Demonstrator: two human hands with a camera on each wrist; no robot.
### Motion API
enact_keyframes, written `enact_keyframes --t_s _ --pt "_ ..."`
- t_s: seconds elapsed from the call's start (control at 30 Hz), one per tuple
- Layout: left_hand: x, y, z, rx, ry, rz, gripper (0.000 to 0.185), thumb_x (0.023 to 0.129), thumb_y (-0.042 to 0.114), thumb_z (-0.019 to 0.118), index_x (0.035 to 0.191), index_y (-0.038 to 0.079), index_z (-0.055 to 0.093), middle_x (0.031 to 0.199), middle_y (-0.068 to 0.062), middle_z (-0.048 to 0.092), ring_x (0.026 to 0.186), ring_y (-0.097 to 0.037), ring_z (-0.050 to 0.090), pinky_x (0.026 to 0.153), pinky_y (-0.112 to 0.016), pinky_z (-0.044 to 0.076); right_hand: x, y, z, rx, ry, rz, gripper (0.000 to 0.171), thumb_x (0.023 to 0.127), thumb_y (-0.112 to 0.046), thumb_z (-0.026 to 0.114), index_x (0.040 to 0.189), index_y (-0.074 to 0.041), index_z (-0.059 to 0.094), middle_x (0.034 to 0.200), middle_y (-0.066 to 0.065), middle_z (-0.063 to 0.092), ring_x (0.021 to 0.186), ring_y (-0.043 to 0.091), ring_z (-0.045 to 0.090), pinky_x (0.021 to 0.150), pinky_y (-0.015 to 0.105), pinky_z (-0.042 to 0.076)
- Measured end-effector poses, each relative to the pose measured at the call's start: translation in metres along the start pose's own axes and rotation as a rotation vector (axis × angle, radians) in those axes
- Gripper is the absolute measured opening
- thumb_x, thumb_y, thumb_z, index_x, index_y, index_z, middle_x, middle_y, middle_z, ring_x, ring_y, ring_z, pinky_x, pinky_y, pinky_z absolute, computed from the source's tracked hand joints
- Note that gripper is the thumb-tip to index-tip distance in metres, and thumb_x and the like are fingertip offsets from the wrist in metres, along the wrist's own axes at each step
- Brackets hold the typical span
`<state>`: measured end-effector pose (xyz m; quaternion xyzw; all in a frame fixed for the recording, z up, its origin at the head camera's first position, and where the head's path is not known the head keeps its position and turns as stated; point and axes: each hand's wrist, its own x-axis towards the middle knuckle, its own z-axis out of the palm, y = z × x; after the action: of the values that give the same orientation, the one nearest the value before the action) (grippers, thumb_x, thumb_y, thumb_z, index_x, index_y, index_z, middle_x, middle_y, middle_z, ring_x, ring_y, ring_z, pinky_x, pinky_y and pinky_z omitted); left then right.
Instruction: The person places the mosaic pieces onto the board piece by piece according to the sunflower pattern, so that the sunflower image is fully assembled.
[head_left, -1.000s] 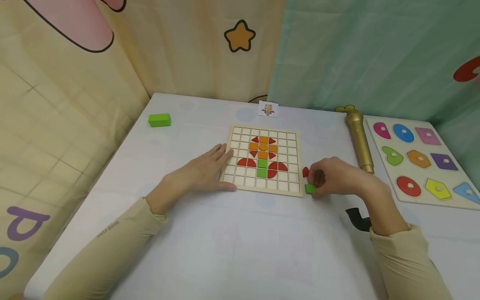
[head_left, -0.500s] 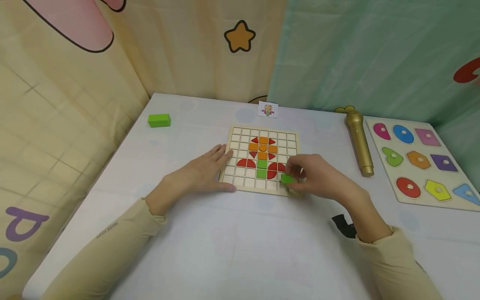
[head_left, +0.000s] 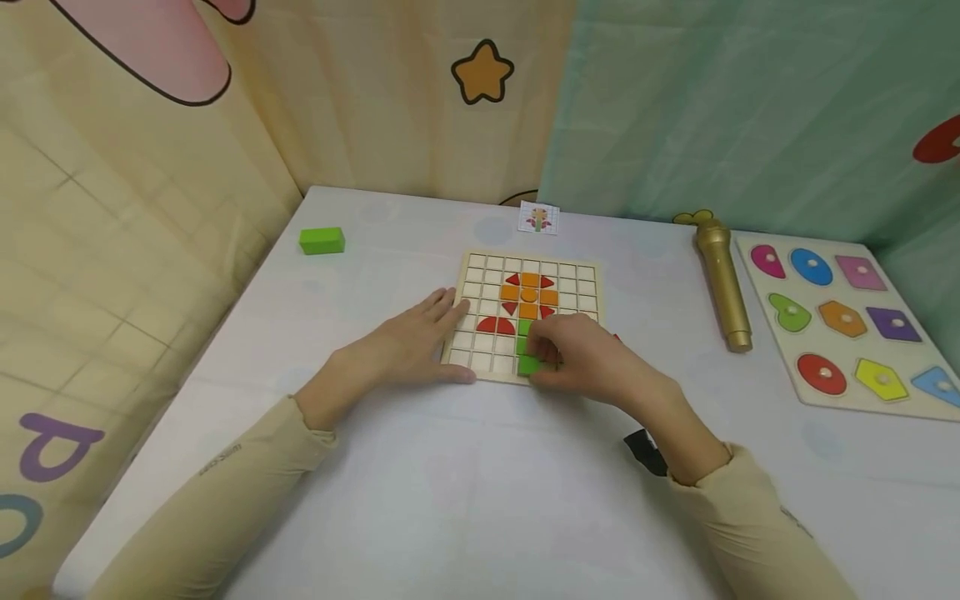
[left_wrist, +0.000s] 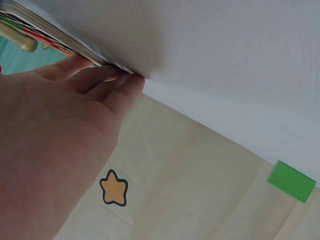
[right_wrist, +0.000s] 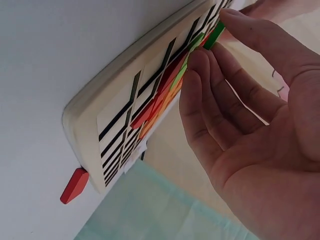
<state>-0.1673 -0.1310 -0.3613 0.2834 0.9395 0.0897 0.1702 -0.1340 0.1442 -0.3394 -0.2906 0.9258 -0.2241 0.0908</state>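
A pale wooden grid board (head_left: 480,360) lies on the white table with orange squares, red triangles, red quarter-circles and green squares set in a flower pattern. Between thumb and fingers my right hand (head_left: 592,358) pinches a green square tile (head_left: 528,366) over the board's lower middle, below the green column. That same tile (right_wrist: 215,35) shows at the fingertips in the right wrist view. My left hand (head_left: 397,342) rests with its fingers extended along the board's left edge. A loose red piece (right_wrist: 75,186) lies beside the board's right edge, mostly hidden in the head view.
Behind the board lies a small pattern card (head_left: 538,218). A green block (head_left: 322,241) sits at the far left. To the right are a gold microphone (head_left: 723,287) and a knobbed shape puzzle (head_left: 810,333). A black object (head_left: 645,452) lies partly under the right forearm.
My right hand has picked up the green tile from beside the board's right edge and carried it left to the lower middle of the grid. The left hand has stayed in place.
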Motion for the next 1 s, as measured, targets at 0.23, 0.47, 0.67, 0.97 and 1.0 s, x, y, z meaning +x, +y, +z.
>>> enact_keyframes --t_s 0.23,0.47,0.67,0.97,1.0 --pt "0.001 0.0 0.0 -0.001 0.001 0.006 0.117 0.09 0.076 0.065 0.17 0.008 0.013 0.177 -0.019 0.005 0.165 -0.035 0.004 0.131 -0.053 0.02 0.003 0.0 0.006 -0.009 0.002 0.023 0.019 0.084 -0.012 0.088 0.096 -0.01 0.073 0.08 -0.001 0.065 0.076 0.015 0.055 0.072 0.03 0.05" --pt "0.001 0.001 -0.002 0.004 -0.005 -0.007 0.117 0.09 0.075 0.065 0.17 0.008 0.013 0.177 -0.019 0.005 0.165 -0.035 0.003 0.131 -0.053 0.019 0.001 0.003 0.006 0.001 0.017 0.025 0.018 0.084 -0.01 0.087 0.095 -0.01 0.073 0.078 -0.003 0.064 0.075 0.014 0.057 0.07 0.029 0.052" --pt "0.0 0.001 -0.003 0.006 -0.005 -0.005 0.116 0.09 0.075 0.066 0.17 0.008 0.013 0.177 -0.019 0.006 0.165 -0.035 0.004 0.131 -0.053 0.02 -0.003 0.01 -0.001 0.02 0.024 0.037 0.014 0.086 -0.009 0.085 0.093 -0.011 0.073 0.079 -0.004 0.065 0.077 0.016 0.058 0.071 0.03 0.052" --pt "0.0 0.002 -0.003 0.006 -0.007 -0.016 0.116 0.09 0.075 0.066 0.17 0.009 0.013 0.177 -0.017 0.006 0.165 -0.034 0.003 0.131 -0.053 0.02 -0.02 0.044 -0.04 0.025 0.075 0.182 0.015 0.092 -0.015 0.083 0.103 -0.01 0.074 0.091 0.002 0.071 0.089 0.021 0.063 0.081 0.037 0.057" --pt "0.0 0.002 -0.003 0.005 -0.007 -0.019 0.116 0.09 0.075 0.066 0.17 0.009 0.013 0.177 -0.017 0.006 0.165 -0.034 0.003 0.131 -0.053 0.021 -0.022 0.049 -0.044 0.026 0.074 0.201 0.017 0.092 -0.016 0.083 0.105 -0.009 0.074 0.094 0.003 0.071 0.091 0.021 0.063 0.083 0.038 0.058"
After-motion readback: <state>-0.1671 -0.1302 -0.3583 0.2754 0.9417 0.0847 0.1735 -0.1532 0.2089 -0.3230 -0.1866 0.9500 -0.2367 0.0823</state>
